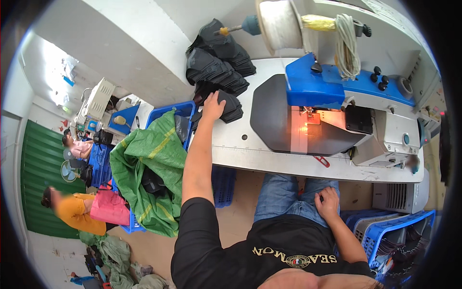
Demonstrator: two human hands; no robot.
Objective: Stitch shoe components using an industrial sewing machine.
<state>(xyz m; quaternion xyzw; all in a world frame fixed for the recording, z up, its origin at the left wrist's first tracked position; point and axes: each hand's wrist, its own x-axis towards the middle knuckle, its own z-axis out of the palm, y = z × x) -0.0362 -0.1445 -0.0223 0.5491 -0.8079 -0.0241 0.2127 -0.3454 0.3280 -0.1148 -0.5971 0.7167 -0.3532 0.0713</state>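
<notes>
My left hand point(212, 106) reaches far out and rests on a stack of black fabric pieces point(230, 107) at the left end of the white work table point(240, 149). A taller heap of black fabric pieces point(219, 58) lies behind it against the wall. My right hand point(327, 202) lies on my thigh in blue jeans, fingers curled, holding nothing. A blue and white sewing machine point(346, 96) stands on the table at the right, its small lamp glowing orange over a dark mat point(274, 120).
A blue crate point(166, 113) holding a green woven sack point(154, 168) stands left of the table. Another blue crate point(385, 231) sits at my right. A white thread spool point(281, 24) and cord coil point(346, 43) top the machine. Two people point(77, 207) sit far left.
</notes>
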